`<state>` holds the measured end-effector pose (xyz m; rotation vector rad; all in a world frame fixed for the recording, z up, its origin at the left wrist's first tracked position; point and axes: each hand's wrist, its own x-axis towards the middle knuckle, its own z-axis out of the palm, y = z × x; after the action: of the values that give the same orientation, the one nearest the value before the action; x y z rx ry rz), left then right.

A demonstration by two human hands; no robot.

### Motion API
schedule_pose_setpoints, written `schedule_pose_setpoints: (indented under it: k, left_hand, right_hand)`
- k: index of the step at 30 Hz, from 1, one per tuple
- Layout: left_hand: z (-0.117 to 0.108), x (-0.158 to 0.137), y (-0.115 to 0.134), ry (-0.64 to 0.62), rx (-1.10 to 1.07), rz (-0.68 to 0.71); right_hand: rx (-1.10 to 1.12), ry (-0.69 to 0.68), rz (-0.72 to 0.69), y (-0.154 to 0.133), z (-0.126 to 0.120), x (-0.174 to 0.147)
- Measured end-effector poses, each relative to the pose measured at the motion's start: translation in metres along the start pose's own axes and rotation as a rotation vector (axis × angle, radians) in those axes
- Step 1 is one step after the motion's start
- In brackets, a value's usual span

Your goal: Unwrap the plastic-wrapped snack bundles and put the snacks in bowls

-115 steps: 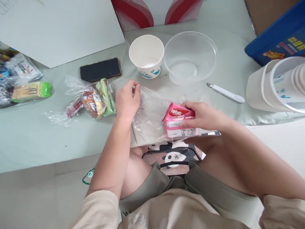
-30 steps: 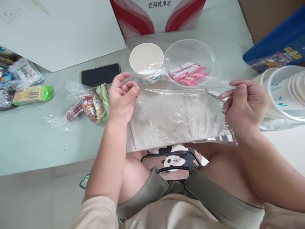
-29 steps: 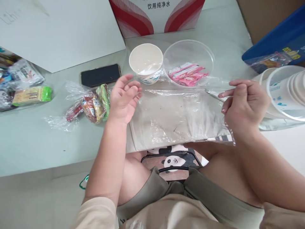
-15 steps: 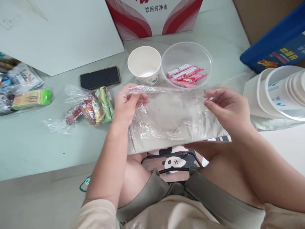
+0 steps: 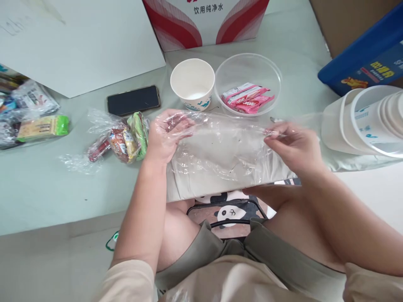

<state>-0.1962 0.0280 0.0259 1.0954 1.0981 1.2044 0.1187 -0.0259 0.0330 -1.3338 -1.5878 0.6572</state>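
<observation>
Left hand (image 5: 166,135), right hand (image 5: 293,146) pinch thin, crinkled, transparent film (image 5: 220,142); round plastic bowl (image 5: 248,69) beyond.

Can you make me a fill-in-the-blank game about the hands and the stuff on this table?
1. The left hand and the right hand make ____ hands holding the clear plastic.
2. The snack packs in the clear bowl are mostly white and ____.
3. The black phone lies to the ____ of the white cup beside the bowl.

Missing words: two; pink; left.
</observation>
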Motion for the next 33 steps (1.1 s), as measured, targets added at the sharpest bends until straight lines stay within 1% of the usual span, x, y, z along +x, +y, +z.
schedule_pose_setpoints:
  k: [1,3,4,5,6,8,9,10,11,14,15,17,19,20,22,25,27,31,33]
  left_hand:
    - [-0.001,0.000,0.000,-0.025,0.012,-0.017]
    - [-0.002,-0.001,0.000,-0.088,0.054,-0.066]
    - [-0.003,-0.002,0.000,-0.108,0.068,-0.080]
    - [-0.003,-0.003,0.000,-0.118,0.068,-0.080]
    - [-0.004,-0.004,0.000,-0.119,0.052,-0.072]
    - [-0.003,-0.007,0.002,-0.115,-0.012,-0.045]
    - [-0.003,-0.007,0.004,-0.121,-0.045,-0.034]
    - [-0.003,-0.008,0.005,-0.136,-0.070,-0.024]
    - [-0.004,-0.008,0.007,-0.153,-0.085,-0.013]
    - [-0.005,-0.007,0.009,-0.167,-0.091,0.006]
    - [-0.006,-0.007,0.008,-0.152,-0.090,0.005]
    - [-0.007,-0.004,0.005,-0.110,-0.090,-0.008]
    - [-0.008,-0.001,0.002,-0.080,-0.089,-0.007]
    - [-0.008,0.001,0.000,-0.066,-0.084,-0.004]
    - [-0.008,0.003,-0.002,-0.034,-0.068,-0.003]
    - [-0.009,0.004,-0.001,0.008,-0.042,-0.026]
    - [-0.011,0.002,0.002,0.013,-0.052,-0.048]
    - [-0.016,-0.002,0.011,-0.027,-0.098,-0.043]
    - [-0.018,-0.003,0.013,-0.048,-0.126,-0.057]
  right_hand:
    - [0.010,0.059,0.006,0.001,0.000,0.000]
    - [0.123,0.183,-0.012,0.003,0.000,0.000]
    - [0.186,0.205,-0.022,0.003,-0.001,0.000]
    - [0.219,0.179,-0.019,0.003,-0.001,0.000]
    - [0.209,0.120,-0.003,0.002,-0.002,-0.001]
    - [0.111,0.007,0.043,0.001,-0.003,-0.002]
    - [0.063,-0.005,0.054,0.000,-0.003,-0.002]
    - [0.034,0.021,0.043,-0.001,-0.002,-0.002]
    - [0.033,0.075,0.012,-0.001,-0.002,-0.002]
    - [0.134,0.270,-0.096,-0.001,-0.001,-0.001]
    - [0.177,0.291,-0.084,-0.001,-0.001,0.000]
    - [0.239,0.243,0.029,0.001,-0.002,0.001]
    - [0.218,0.149,0.164,0.003,-0.003,0.002]
    - [0.190,0.120,0.205,0.003,-0.003,0.001]
    - [0.138,0.132,0.224,0.000,-0.004,0.000]
    - [0.080,0.185,0.205,-0.007,-0.006,-0.002]
    - [0.074,0.205,0.168,-0.012,-0.007,-0.004]
    - [0.227,0.206,0.001,-0.014,-0.010,-0.005]
    - [0.276,0.195,-0.020,-0.012,-0.010,-0.005]
